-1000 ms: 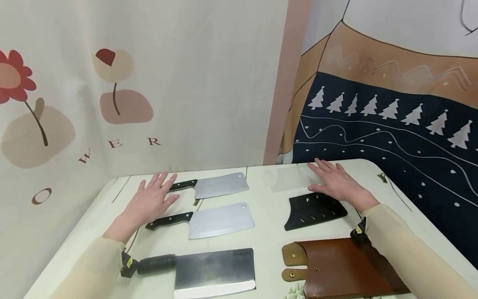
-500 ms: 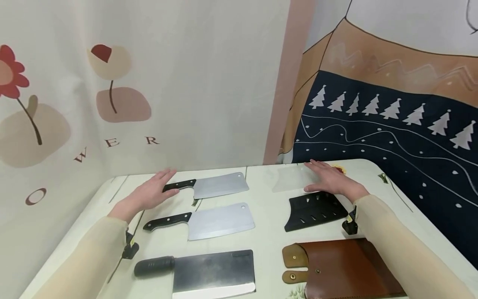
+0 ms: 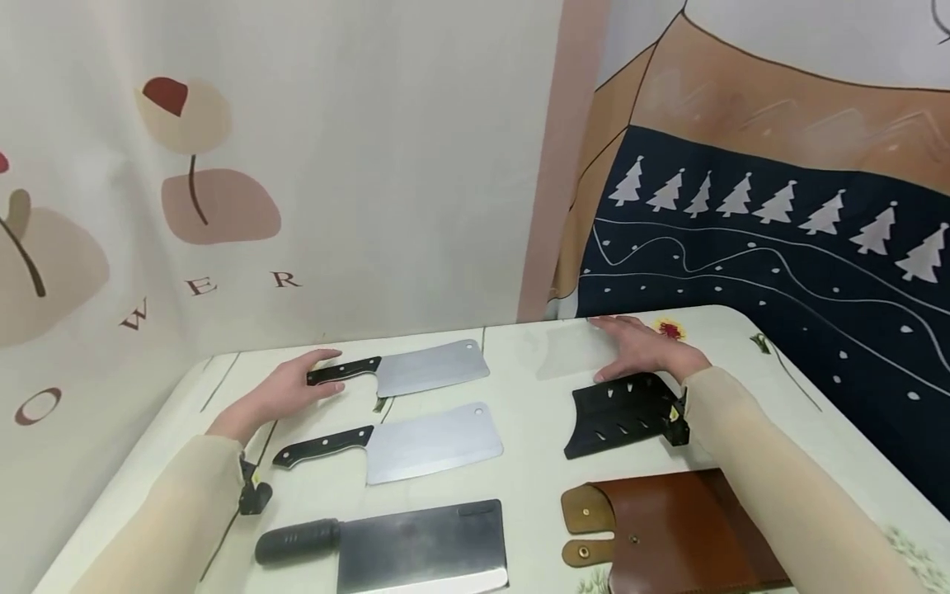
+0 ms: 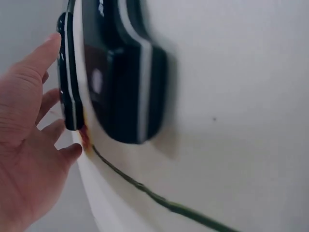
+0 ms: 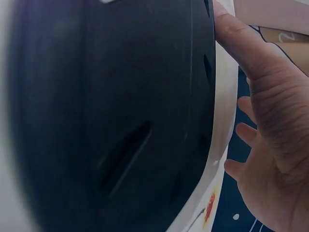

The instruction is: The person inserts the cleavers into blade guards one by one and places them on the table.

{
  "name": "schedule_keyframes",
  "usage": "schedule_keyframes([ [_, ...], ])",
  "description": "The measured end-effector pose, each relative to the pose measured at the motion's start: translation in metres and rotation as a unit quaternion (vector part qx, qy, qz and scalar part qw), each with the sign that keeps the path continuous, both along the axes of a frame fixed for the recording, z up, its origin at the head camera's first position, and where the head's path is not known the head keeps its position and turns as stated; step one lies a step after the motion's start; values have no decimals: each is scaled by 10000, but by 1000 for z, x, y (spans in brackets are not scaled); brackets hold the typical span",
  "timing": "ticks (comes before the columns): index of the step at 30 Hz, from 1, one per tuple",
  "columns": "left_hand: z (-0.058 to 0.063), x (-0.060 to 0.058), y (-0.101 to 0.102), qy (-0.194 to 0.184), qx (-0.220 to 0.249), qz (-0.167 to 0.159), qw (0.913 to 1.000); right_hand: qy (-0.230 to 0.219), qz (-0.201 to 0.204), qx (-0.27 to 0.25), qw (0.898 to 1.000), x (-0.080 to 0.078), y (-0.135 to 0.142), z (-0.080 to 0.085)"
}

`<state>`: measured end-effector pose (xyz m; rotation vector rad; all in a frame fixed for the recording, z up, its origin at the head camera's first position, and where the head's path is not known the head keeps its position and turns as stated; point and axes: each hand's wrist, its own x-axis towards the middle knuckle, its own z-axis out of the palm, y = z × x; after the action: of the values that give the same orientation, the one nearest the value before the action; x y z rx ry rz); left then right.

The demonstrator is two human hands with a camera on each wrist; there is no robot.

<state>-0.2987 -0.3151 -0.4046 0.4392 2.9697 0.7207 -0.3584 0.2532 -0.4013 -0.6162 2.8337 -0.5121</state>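
Note:
My left hand (image 3: 280,391) is at the black handle of the farthest cleaver (image 3: 434,368), thumb on the near side and fingers on the far side. In the left wrist view the left hand (image 4: 29,130) has loosely bent fingers beside that handle (image 4: 71,72); firm contact cannot be made out. My right hand (image 3: 644,346) hovers over the right end of a translucent blade sheath (image 3: 570,351), thumb and fingers spread apart. Just in front lies a black slotted blade sheath (image 3: 616,419), which looms large beside the right hand (image 5: 273,121) in the right wrist view.
A second cleaver (image 3: 438,444) with a riveted black handle lies nearer. In front is a bigger dark-bladed cleaver (image 3: 419,540). A brown leather sheath (image 3: 683,528) with snap straps lies under my right forearm. Curtains hang behind the white table (image 3: 530,478).
My left hand has come down from above the table to the far cleaver's handle, its spread fingers drawing in around it. My right hand has shifted slightly left and lower over the translucent sheath.

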Motion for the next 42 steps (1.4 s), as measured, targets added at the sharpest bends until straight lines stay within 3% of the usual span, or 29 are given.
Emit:
schedule_keyframes([
  [9,-7,-8,-7,-291,576,24,9979,-191,101,-115,9997,-12,0,-1],
  [15,-10,-13,-6,-397,795,44,9960,-660,53,-423,9969,-16,-1,-1],
  [27,-17,-27,-7,-600,940,-48,9937,-751,226,-20,9969,-32,-8,-1],
  [33,-13,-27,-7,-597,830,9,9948,-901,235,149,9955,-39,-11,5],
  [42,-11,-27,-4,-571,764,18,9954,-1093,233,101,9937,-34,-7,8],
])
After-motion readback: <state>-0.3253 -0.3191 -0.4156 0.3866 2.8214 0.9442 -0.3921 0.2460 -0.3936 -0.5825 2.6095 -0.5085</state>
